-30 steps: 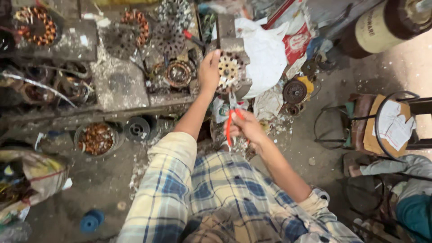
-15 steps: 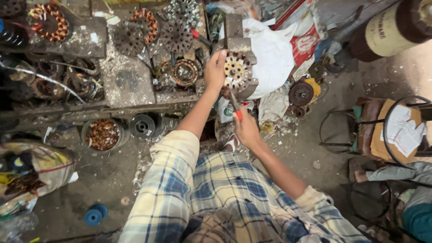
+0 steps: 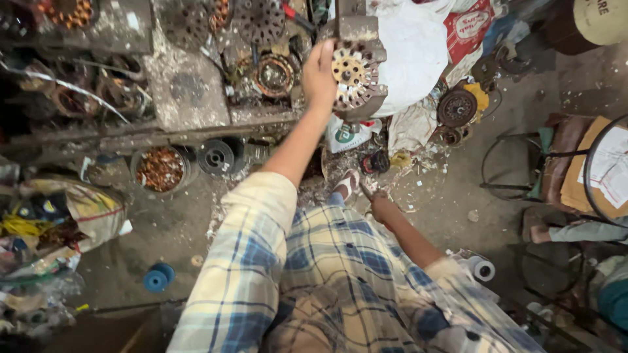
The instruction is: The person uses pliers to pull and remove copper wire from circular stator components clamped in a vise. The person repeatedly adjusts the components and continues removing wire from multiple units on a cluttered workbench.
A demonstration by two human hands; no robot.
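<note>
- Reaching up from a plaid sleeve, the person's left hand (image 3: 318,75) presses against the side of a round motor stator (image 3: 354,73) with a toothed, gold-coloured core; the grip is wrapped around its left edge.
- The stator stands on edge at the right end of a cluttered counter (image 3: 186,98), set against a grey metal block (image 3: 358,29) just above it.
- The right hand (image 3: 376,201) hangs low beside the knee, near a sandalled foot (image 3: 348,184); its grip looks loosely curled, but whether it is closed on anything cannot be told from this angle.
- Other wound stators (image 3: 275,74) with copper coils lie on the counter just left of the held one, and dark perforated discs (image 3: 260,19) sit behind them.
- A tub of copper wire scraps (image 3: 159,168) and a black pulley (image 3: 216,157) rest under the counter's front edge.
- A white sack (image 3: 409,49) is heaped just right of the stator, with a rusty wheel-shaped part (image 3: 456,108) below it on the floor.
- A blue spool (image 3: 157,278) lies on the dusty floor, well apart from both hands.
</note>
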